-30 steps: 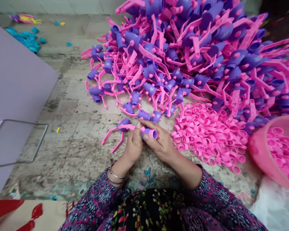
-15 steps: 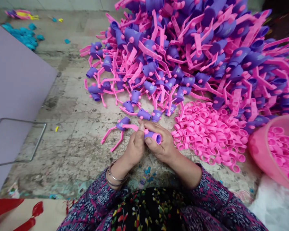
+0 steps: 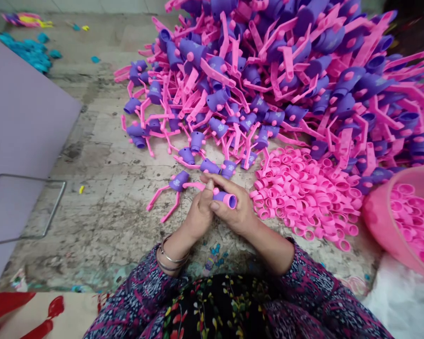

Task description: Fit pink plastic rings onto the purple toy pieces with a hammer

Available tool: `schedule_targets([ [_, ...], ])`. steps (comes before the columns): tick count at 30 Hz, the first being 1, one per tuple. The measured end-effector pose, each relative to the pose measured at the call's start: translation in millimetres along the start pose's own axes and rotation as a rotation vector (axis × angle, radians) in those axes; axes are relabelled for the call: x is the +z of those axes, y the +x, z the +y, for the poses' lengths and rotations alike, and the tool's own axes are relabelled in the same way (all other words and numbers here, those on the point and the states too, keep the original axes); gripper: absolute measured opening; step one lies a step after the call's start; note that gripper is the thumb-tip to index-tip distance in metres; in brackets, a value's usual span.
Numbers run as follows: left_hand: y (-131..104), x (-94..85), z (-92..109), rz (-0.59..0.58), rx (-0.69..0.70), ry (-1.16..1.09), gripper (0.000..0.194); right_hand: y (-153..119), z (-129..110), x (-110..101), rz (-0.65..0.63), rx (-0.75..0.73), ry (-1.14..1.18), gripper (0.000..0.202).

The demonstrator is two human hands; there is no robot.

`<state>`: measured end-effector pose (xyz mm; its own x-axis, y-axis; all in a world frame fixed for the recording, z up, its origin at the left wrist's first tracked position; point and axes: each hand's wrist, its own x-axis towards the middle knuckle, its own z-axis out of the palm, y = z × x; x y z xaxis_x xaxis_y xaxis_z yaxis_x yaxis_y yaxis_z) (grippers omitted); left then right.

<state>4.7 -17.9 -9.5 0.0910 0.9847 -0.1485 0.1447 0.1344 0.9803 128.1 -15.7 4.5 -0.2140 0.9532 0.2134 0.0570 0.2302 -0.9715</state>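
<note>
Both of my hands are closed together around one purple plastic body (image 3: 218, 196) with pink arms. Its round open end faces me, and a pink ring (image 3: 226, 200) sits around that end. My left hand (image 3: 198, 216) grips the left side, thumb up, where a pink arm (image 3: 194, 185) sticks out. Around the body's right side wraps my right hand (image 3: 239, 207), its thumb just below the open end. The fingers hide much of the piece. Just to the left lies a similar purple piece (image 3: 179, 181) with two pink arms spread on the floor.
A large heap of purple pieces with pink arms (image 3: 217, 99) rises ahead. Loose pink rings (image 3: 307, 193) lie in a pile at right, beside a pink tub (image 3: 378, 212) holding more. A pale panel (image 3: 24, 117) with a wire handle (image 3: 56, 207) stands at left.
The view has shifted very slightly. Both hands stay on the same piece, with barely any movement of the fingers.
</note>
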Motion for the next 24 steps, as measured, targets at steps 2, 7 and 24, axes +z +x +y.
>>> schedule_targets([
  [2, -0.5, 0.4, -2.5, -0.025, -0.015, -0.028, 0.057, -0.4, -1.2, 0.4, 0.003, 0.011, -0.024, 0.054],
  [7, -0.5, 1.4, -13.7, -0.003, 0.011, -0.108, 0.058, 0.7, -1.8, 0.6, -0.006, -0.039, -0.053, 0.048],
  [24, 1.5, -1.7, -7.7, -0.078, -0.152, -0.277, 0.059, 1.0, 3.1, -3.9, -0.06, -0.168, -0.207, 0.045],
])
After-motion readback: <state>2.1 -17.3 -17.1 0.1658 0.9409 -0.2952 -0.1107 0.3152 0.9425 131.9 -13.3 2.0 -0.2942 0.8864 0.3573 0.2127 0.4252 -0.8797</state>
